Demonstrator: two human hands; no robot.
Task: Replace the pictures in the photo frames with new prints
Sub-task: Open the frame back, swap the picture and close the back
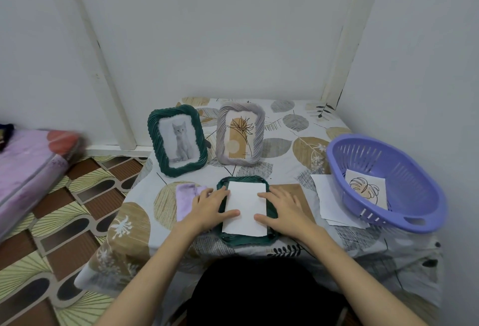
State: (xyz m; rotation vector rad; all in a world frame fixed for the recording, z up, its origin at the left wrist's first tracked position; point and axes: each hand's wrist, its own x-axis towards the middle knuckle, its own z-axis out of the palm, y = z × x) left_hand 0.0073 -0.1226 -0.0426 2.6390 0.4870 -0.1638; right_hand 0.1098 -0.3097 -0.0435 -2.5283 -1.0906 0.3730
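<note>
A dark green frame (246, 240) lies face down at the table's front middle. A white print (246, 209), blank side up, rests in its back opening. My left hand (211, 206) lies flat on the frame's left edge, thumb on the paper. My right hand (281, 206) lies flat on the right edge, thumb and fingertips touching the paper. Behind stand a green frame (177, 141) with a grey kitten picture and a grey frame (240, 135) with a line-drawn flower.
A purple basket (404, 211) at the right holds a leaf print (366, 188); loose white sheets (326, 196) lie under its left side. A brown backing board (298, 191) sits under my right hand, a lilac cloth (186, 196) by my left. The wall is close on the right.
</note>
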